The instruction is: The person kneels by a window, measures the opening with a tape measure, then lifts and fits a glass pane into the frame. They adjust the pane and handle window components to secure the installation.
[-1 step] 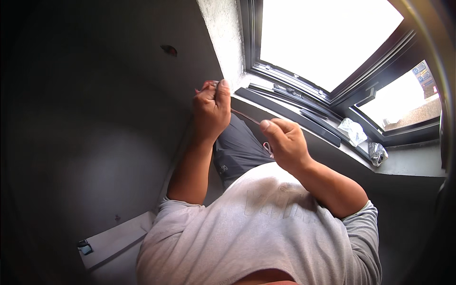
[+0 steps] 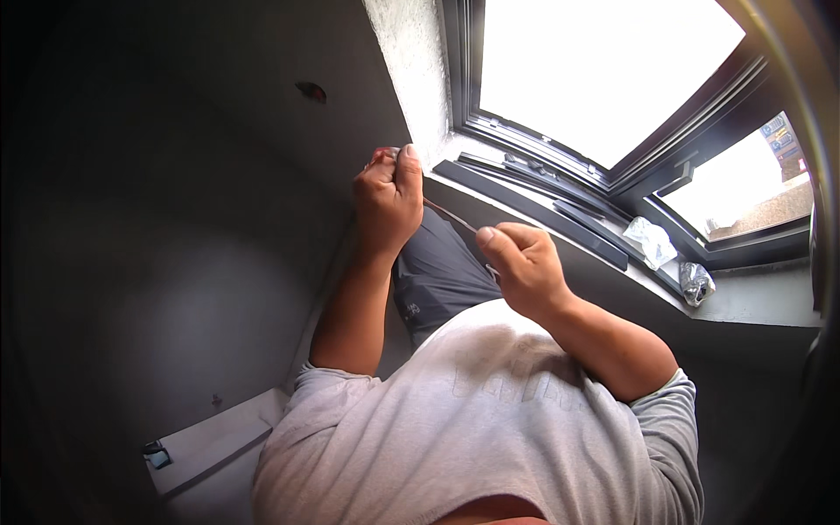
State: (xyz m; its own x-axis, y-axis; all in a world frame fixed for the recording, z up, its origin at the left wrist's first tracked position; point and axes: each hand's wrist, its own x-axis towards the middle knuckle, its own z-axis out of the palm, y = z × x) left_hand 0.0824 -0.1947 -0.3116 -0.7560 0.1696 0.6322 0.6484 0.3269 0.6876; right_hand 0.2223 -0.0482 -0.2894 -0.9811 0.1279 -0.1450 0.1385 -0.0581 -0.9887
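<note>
A thin cord-like strand (image 2: 451, 215), perhaps a wire, stretches taut between my two fists. My left hand (image 2: 385, 203) is closed, thumb up, with a small red and pale piece (image 2: 383, 155) showing at the top of its fingers. That piece is too small to name. Lower and to the right, my right hand (image 2: 525, 265) pinches the strand's other visible stretch between thumb and curled fingers. The strand's ends are hidden in the fists. Both hands are in front of my grey trousers (image 2: 442, 271), near the window sill.
A dark-framed window (image 2: 604, 179) with a handle (image 2: 678, 178) is at the right. Along its sill (image 2: 752, 293) lie dark strips (image 2: 534, 214), a crumpled white plastic bag (image 2: 650, 242) and a dark wrapped bundle (image 2: 696, 283). The dark wall has a hole (image 2: 311, 91). A white box-like piece (image 2: 214, 442) is lower left.
Both hands have shifted very slightly to the left, with the strand still stretched between them. The red piece at my left fingers sits a little differently.
</note>
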